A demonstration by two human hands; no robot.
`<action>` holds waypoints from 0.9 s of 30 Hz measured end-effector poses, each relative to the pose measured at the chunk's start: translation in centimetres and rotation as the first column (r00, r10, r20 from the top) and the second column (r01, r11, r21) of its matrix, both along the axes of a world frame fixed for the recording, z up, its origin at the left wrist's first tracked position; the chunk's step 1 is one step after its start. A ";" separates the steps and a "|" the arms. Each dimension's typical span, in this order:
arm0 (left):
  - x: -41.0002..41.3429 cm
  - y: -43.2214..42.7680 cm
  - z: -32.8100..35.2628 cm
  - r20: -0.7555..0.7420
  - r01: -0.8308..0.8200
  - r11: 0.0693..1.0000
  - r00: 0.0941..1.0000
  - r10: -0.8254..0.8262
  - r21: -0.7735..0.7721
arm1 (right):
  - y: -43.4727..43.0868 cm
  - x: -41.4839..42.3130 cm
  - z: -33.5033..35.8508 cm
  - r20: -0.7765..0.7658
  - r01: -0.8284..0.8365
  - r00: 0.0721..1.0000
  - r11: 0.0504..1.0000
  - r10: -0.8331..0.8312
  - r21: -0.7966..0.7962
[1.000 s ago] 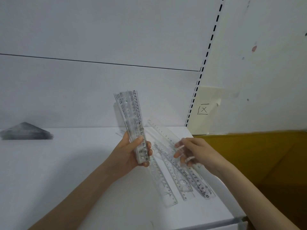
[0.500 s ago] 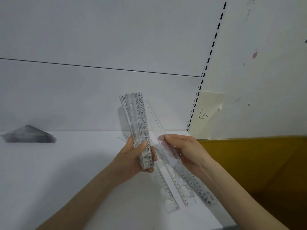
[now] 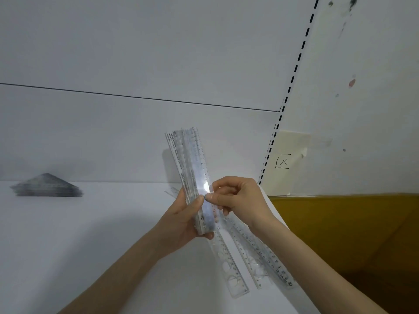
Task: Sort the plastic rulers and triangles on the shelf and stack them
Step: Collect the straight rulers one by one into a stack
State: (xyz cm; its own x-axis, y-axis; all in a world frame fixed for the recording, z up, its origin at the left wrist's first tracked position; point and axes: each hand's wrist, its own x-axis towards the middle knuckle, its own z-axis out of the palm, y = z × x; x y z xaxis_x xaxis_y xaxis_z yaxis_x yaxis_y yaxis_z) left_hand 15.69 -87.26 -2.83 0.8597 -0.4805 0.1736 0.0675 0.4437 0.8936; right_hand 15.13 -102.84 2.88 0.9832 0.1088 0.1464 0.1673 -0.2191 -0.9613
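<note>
The white shelf (image 3: 90, 245) fills the lower left of your view, and a dull yellow surface (image 3: 351, 234) lies beyond its right edge. Far to the left on the shelf, against the back panel, the triangles sit in 1 neat stack (image 3: 46, 185), well apart from everything else. Loose rulers (image 3: 230, 268) lie flat on the shelf near its right edge, slanting toward you, partly under your wrists. Your left hand (image 3: 181, 220) is wrapped round the lower end of a bundle of clear rulers (image 3: 192, 159), held nearly upright above the shelf. Your right hand (image 3: 238, 200) pinches the front ruler of that bundle between thumb and fingers, right beside your left thumb. A pale note (image 3: 286, 162) marked with an X is stuck on the wall.
</note>
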 end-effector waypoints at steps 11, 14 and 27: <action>-0.4 0.1 0.2 0.011 -0.001 1.000 1.000 0.001 0.028 | 0.4 -0.3 0.2 0.034 -0.006 0.999 0.999 0.008 -0.044; -0.4 0.2 0.2 0.016 -0.012 0.999 1.000 0.011 0.049 | 0.4 -0.3 0.0 0.040 -0.019 0.999 0.996 0.023 -0.092; 1.0 0.7 0.0 -0.059 -0.182 0.982 0.981 0.184 0.043 | 0.7 4.7 0.2 0.105 -0.012 0.991 0.848 0.079 -0.530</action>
